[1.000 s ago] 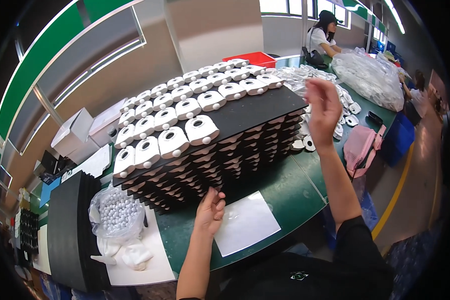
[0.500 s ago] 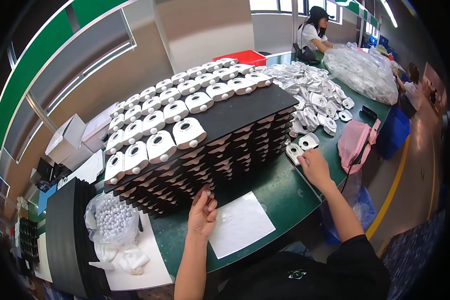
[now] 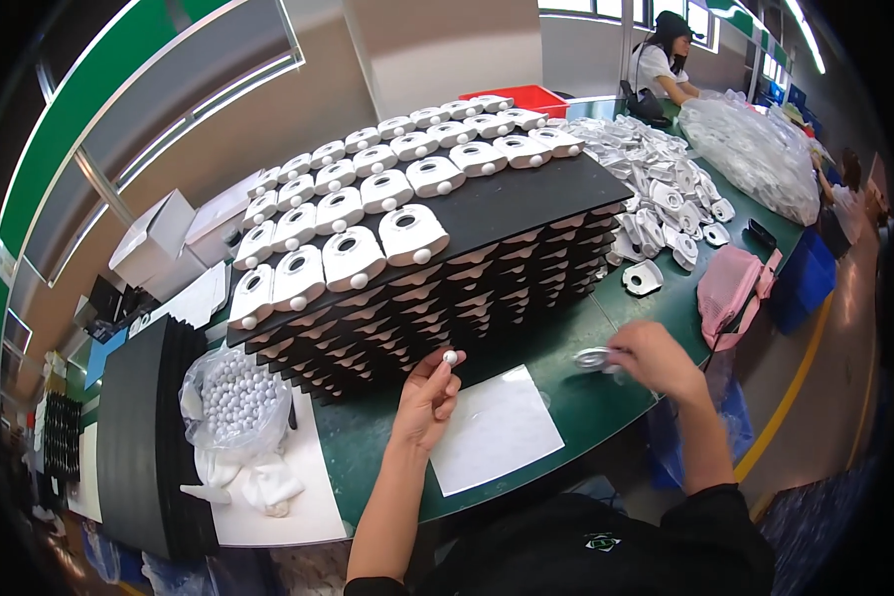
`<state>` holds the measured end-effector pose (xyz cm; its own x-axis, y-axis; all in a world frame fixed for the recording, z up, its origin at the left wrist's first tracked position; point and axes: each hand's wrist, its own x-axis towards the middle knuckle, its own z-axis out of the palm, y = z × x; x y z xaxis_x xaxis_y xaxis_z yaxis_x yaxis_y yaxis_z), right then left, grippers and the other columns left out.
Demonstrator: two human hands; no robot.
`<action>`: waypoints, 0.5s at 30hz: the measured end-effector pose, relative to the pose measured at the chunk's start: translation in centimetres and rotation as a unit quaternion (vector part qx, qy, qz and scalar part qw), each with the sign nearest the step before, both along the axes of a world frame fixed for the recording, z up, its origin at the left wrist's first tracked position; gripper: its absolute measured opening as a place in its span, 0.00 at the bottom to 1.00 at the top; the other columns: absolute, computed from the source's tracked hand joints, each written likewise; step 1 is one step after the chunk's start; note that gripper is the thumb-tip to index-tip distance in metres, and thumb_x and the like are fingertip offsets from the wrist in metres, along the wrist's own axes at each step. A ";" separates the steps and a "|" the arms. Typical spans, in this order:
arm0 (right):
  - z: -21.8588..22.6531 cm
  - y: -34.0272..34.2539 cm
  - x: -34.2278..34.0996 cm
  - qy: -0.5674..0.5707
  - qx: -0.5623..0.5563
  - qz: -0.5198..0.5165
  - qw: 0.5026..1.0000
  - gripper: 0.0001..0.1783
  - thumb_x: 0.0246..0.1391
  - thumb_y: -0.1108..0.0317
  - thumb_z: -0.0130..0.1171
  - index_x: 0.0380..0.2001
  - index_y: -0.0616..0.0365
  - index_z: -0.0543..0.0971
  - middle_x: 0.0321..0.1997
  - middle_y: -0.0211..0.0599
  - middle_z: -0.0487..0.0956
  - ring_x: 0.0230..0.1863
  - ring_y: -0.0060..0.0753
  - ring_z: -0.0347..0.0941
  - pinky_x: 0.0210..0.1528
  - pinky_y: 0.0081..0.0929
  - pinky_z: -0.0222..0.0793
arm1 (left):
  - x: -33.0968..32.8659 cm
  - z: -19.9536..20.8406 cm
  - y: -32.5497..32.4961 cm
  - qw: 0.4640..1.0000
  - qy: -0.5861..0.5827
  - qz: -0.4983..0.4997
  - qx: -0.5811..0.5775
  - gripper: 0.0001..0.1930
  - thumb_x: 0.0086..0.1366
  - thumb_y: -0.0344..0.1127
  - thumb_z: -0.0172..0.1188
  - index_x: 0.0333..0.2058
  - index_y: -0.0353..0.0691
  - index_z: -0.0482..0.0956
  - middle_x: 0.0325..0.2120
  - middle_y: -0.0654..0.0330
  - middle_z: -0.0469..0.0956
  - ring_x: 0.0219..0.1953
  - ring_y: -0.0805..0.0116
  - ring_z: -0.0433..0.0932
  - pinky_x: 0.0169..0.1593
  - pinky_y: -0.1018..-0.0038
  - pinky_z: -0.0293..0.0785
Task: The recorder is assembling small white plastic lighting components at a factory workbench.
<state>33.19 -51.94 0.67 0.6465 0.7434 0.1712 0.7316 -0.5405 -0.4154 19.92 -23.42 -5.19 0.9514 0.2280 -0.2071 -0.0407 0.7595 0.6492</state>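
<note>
Between the thumb and finger of my left hand (image 3: pixel 427 405) is a small white ball (image 3: pixel 451 358), held up in front of the stacked boards. My right hand (image 3: pixel 661 363) grips a white plastic housing (image 3: pixel 593 360) with a round opening; it is blurred and hangs over the green table (image 3: pixel 594 405). Left of the hands, rows of similar white housings (image 3: pixel 414 236), each with a white ball at its front edge, cover much of the top black board (image 3: pixel 526 212). One loose housing (image 3: pixel 642 278) lies beyond my right hand, near a big heap of housings (image 3: pixel 656 179).
A white sheet (image 3: pixel 497 432) lies before me. At left are a bag of white balls (image 3: pixel 238 399) and a stack of black boards (image 3: pixel 149 437). A pink bag (image 3: pixel 730 293), a large clear plastic bag (image 3: pixel 755 154) and a red bin (image 3: pixel 536 100) stand farther off. A co-worker (image 3: pixel 661 65) sits at the back.
My right hand has lifted a housing off the table and brought it nearer to me. My left hand still holds the ball, now slightly higher and farther right. The whole view has shifted.
</note>
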 end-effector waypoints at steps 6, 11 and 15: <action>-4.5 7.6 -5.2 0.397 0.292 0.028 0.870 0.07 0.51 0.74 0.51 0.34 0.63 0.72 0.27 0.31 0.74 0.30 0.19 0.68 0.34 0.18 0.64 | 0.1 0.2 0.2 1.000 -0.006 0.003 0.002 0.08 0.62 0.35 0.52 0.39 0.41 0.71 0.39 0.59 0.73 0.23 0.81 0.64 0.15 0.90 0.51; -7.7 10.6 -6.8 0.389 0.327 0.033 0.861 0.08 0.52 0.73 0.52 0.36 0.63 0.70 0.29 0.31 0.74 0.30 0.19 0.68 0.34 0.18 0.65 | 0.2 0.1 0.4 1.000 -0.006 0.011 -0.008 0.08 0.62 0.36 0.52 0.39 0.41 0.71 0.38 0.59 0.73 0.24 0.81 0.64 0.15 0.90 0.51; -6.9 11.4 -7.5 0.342 0.294 0.029 0.892 0.08 0.52 0.72 0.51 0.36 0.63 0.70 0.28 0.34 0.75 0.28 0.21 0.69 0.33 0.20 0.66 | 0.0 -0.1 0.7 1.000 -0.012 0.012 -0.012 0.08 0.62 0.36 0.52 0.39 0.41 0.72 0.38 0.59 0.73 0.24 0.81 0.64 0.15 0.90 0.52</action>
<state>25.69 -40.54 -6.27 0.7120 0.6914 0.1225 0.2176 -0.0514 -0.9747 19.89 -22.74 -5.26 0.9504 0.2460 -0.1902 -0.0743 0.7737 0.6292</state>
